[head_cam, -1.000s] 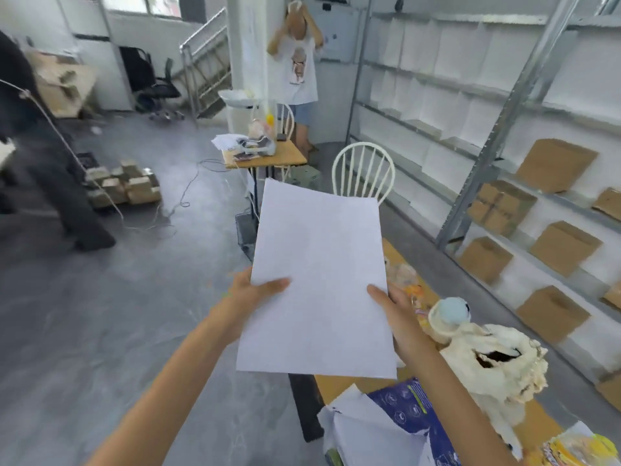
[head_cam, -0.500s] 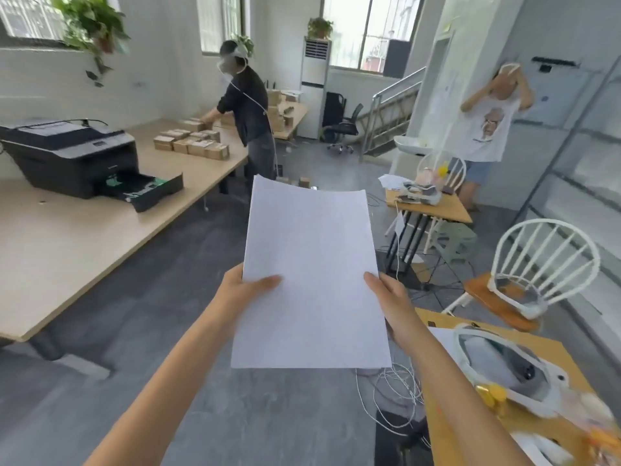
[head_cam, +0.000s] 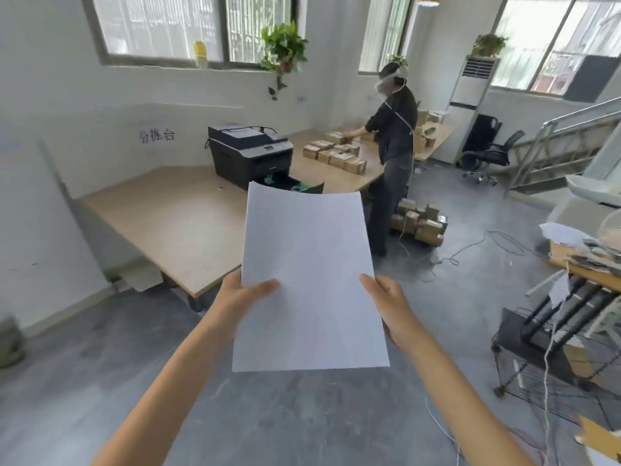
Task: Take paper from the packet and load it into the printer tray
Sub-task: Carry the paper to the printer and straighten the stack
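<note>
I hold a white stack of paper (head_cam: 309, 277) upright in front of me over the grey floor. My left hand (head_cam: 242, 294) grips its left edge, thumb on the front. My right hand (head_cam: 386, 301) grips the right edge the same way. A dark printer (head_cam: 248, 153) stands on the long wooden table (head_cam: 181, 223) ahead. Its tray (head_cam: 302, 187) is pulled out toward me, and the top of the paper hides most of it. The paper packet is out of view.
A person in dark clothes (head_cam: 393, 156) stands at the table's right end among several small cardboard boxes (head_cam: 336, 153). More boxes (head_cam: 420, 223) and cables lie on the floor. A wire cart (head_cam: 551, 358) and cluttered desk are on the right.
My view has swung left from the shelves and cluttered desk to the printer table, which is now straight ahead and nearer. Both hands keep the same grip on the paper.
</note>
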